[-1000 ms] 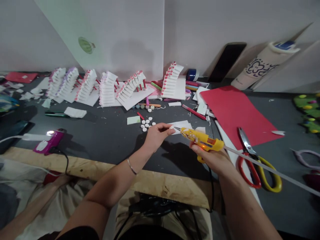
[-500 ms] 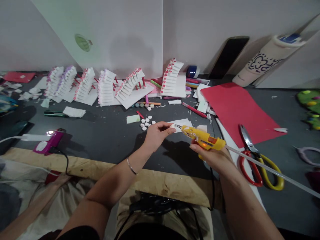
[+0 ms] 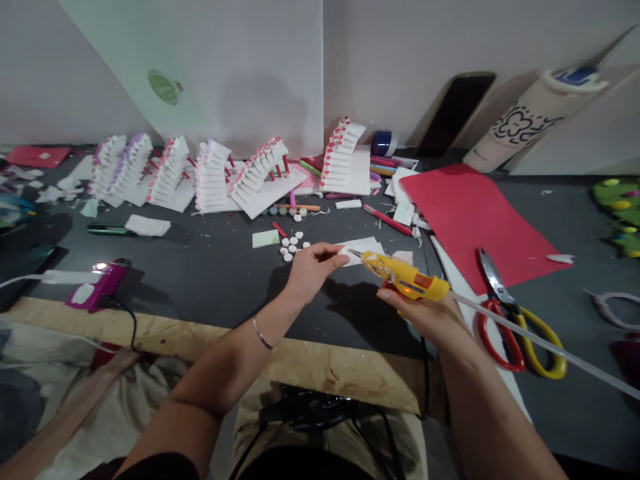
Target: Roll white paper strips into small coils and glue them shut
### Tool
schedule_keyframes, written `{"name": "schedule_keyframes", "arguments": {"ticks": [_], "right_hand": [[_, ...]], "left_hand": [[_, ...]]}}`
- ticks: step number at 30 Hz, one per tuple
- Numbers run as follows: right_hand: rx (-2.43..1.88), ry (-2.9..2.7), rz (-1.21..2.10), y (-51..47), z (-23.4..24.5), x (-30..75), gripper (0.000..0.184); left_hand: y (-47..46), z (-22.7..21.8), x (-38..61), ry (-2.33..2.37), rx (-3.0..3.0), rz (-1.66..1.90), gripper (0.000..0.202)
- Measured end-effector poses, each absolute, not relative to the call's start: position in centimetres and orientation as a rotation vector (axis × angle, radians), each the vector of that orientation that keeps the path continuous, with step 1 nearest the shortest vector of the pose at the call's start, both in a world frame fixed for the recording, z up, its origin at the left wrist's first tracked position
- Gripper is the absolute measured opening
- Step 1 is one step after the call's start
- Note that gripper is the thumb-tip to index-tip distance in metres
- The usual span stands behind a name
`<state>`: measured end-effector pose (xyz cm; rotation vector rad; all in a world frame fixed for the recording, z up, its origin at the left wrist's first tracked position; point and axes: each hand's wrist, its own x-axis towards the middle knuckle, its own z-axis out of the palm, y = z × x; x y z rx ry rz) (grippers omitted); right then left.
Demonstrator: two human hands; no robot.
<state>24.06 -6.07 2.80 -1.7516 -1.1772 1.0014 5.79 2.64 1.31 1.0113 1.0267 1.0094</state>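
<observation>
Between thumb and fingertips, my left hand point(image 3: 316, 267) pinches a small white disc point(image 3: 344, 252). My right hand point(image 3: 425, 313) is wrapped round a yellow hot glue gun point(image 3: 405, 275), whose metal nozzle meets or nearly meets the disc. A long clear glue stick point(image 3: 530, 337) sticks out of the gun's back end. Under the nozzle lies a white card point(image 3: 367, 247). Several loose white discs point(image 3: 293, 245) are grouped just left of my left hand, beside a pale green-white rectangle point(image 3: 265, 239).
Small white stepped models with red and purple dots point(image 3: 213, 177) line the wall. On the right are red paper point(image 3: 480, 213), scissors point(image 3: 500, 287), a phone point(image 3: 455, 113) and a tumbler point(image 3: 530, 120). A purple power adapter point(image 3: 103, 287) and another person's arm point(image 3: 85, 407) are at left.
Both hands hold almost the same pose, the nozzle still at the white disc. The whole view has shifted very slightly.
</observation>
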Motion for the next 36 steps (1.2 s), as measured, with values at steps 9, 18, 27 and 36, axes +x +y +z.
{"name": "schedule_keyframes", "arguments": {"ticks": [9,18,27,36], "right_hand": [[-1.749,-1.142,0.933,-6.0,3.1,24.1,0.034],[-1.531,-0.826,0.989,-5.1,1.8,25.9,0.040],[-1.344,-0.687,1.219,-3.8,0.4,27.0,0.043],[-1.385,-0.789,1.147,-6.7,0.5,28.4,0.038]], "left_hand": [[2.6,1.3,5.8,1.012,1.009,0.967,0.027],[2.8,1.2,5.9,1.003,0.993,0.952,0.034],[1.9,2.0,5.6,0.958,1.396,1.054,0.034],[1.6,2.5,4.9,0.878,1.853,1.259,0.026]]}}
